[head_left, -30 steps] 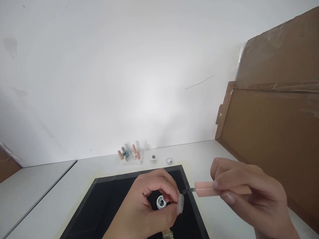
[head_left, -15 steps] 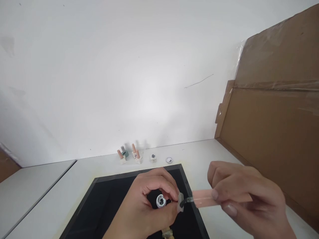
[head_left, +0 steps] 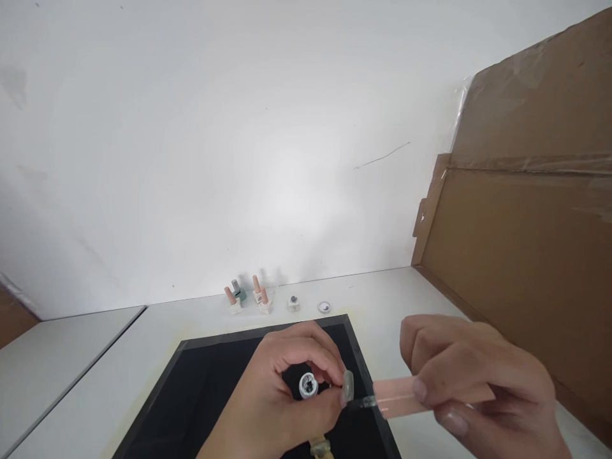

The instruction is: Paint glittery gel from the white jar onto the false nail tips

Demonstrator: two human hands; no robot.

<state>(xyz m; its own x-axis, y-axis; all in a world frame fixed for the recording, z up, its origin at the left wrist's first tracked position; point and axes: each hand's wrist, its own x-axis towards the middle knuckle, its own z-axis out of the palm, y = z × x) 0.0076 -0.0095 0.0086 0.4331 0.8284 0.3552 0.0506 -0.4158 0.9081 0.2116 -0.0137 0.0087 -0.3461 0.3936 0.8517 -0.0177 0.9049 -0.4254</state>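
Between the thumb and fingertips of my left hand (head_left: 268,398) is a small grey-green press-on nail (head_left: 349,385), standing on edge. My right hand (head_left: 482,376) pinches the pale pink cap of a nail polish brush (head_left: 401,396). The dark bristles point left and reach the lower end of the nail; whether they touch it, I cannot tell. Behind my left fingers, a small white round jar (head_left: 308,385) with dark contents shows through the gap. Below my left thumb a gold-coloured item (head_left: 320,446) is partly hidden.
A black mat (head_left: 210,376) lies on the white table under my hands. Beyond it stand several nail polish bottles (head_left: 235,307), an uncapped bottle (head_left: 294,305) and a small round lid (head_left: 324,307). A white wall rises behind, and cardboard (head_left: 526,217) stands on the right.
My right hand has shifted slightly right and down, taking the brush from the nail's middle to its lower end. The left hand has barely moved; more grey-green shows on the nail.
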